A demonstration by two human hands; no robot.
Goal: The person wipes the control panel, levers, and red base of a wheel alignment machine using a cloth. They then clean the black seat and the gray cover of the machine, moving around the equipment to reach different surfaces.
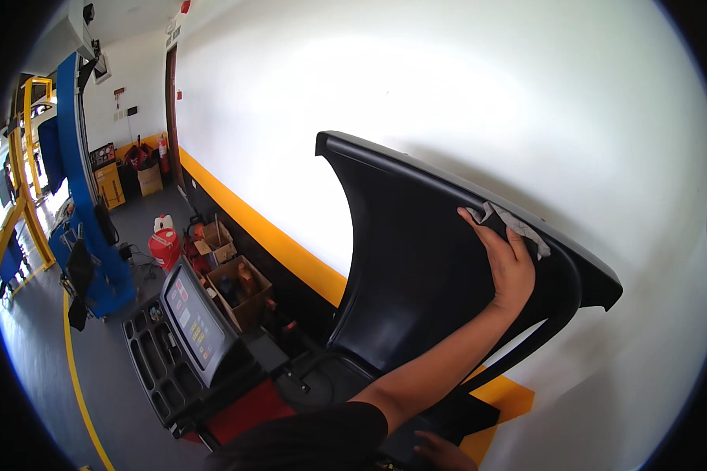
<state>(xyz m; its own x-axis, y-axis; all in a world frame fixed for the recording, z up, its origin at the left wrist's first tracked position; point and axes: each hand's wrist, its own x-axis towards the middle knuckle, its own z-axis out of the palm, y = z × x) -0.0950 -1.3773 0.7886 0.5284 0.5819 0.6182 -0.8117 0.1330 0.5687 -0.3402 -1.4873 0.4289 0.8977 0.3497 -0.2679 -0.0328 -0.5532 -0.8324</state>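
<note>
My left arm reaches across to the right. My left hand (509, 263) is closed on a light grey cloth (531, 233) and presses it against the upper edge of a large black curved wheel guard (424, 259). The guard stands raised beside the white wall. My right hand (441, 453) shows only in part at the lower edge, dark and below my left forearm. Its fingers are too unclear to read. Left of the guard is a wheel balancer's control panel (194, 322), with a black compartment tray (155, 369) next to it.
Open cardboard boxes (247, 302) holding bottles stand along the wall, behind the panel. A red container (165, 247) sits on the grey floor beyond. Further left rise a blue post (75, 157) and yellow lift frames (20, 188). The wall (291, 71) runs close behind the guard.
</note>
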